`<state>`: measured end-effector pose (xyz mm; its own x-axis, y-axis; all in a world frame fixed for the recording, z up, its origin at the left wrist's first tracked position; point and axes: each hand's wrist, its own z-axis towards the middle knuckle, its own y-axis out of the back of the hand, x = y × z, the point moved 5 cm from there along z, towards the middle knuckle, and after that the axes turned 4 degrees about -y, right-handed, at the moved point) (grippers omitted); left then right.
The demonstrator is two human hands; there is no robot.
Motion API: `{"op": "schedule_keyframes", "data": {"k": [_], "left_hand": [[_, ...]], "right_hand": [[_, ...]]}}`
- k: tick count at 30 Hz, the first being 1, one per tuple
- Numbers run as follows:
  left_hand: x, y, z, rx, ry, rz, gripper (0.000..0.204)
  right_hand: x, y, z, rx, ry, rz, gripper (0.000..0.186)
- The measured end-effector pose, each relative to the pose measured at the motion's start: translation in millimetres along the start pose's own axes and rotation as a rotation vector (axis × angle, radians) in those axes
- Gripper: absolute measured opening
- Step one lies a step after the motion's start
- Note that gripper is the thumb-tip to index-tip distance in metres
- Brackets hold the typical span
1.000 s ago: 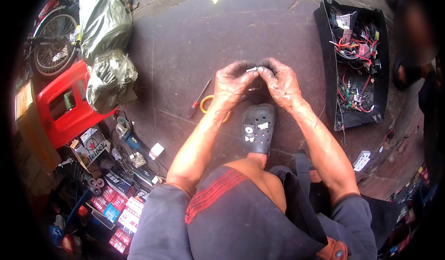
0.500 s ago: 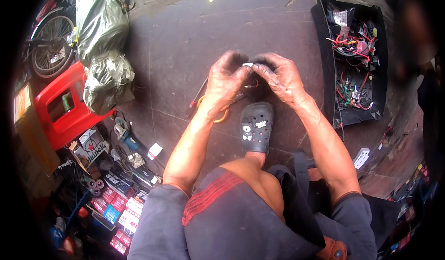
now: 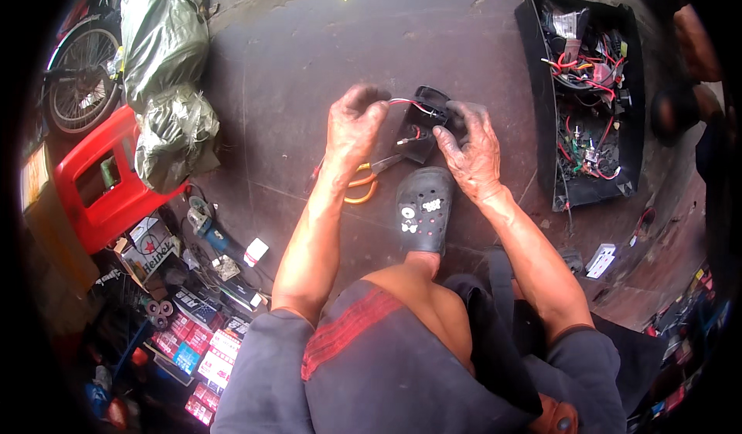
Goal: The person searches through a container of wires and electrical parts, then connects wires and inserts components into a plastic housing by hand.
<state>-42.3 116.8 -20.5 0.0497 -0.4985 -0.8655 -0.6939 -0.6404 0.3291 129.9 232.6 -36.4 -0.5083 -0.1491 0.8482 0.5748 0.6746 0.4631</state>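
While bare floor [image 3: 309,63] opens out on the far side, its right edge is closed by a black bin [image 3: 538,74] of wiring and its left by a sack [image 3: 166,63] and red stool [image 3: 116,216], with small boxes [image 3: 182,330] near left. Between the hands sits a black case [image 3: 427,125], hemmed in by the shoe [image 3: 423,210] nearer and the yellow-handled tool [image 3: 385,165] at near left. The left hand [image 3: 352,127] has its fingers closed on thin wires [image 3: 413,102] from the case; the right hand [image 3: 473,152] has them partly parted at its right edge, grip unclear.
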Motion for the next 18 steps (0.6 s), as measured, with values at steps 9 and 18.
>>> {"op": "schedule_keyframes", "data": {"k": [9,18], "left_hand": [[-35,-18,-40,-0.111,-0.485,0.401,0.015],[-10,-46,-41,0.168,0.35,0.005,0.034]], "right_hand": [[-7,-7,8,-0.012,-0.027,0.158,0.031],[-8,-8,8,-0.032,-0.149,0.218,0.026]]}}
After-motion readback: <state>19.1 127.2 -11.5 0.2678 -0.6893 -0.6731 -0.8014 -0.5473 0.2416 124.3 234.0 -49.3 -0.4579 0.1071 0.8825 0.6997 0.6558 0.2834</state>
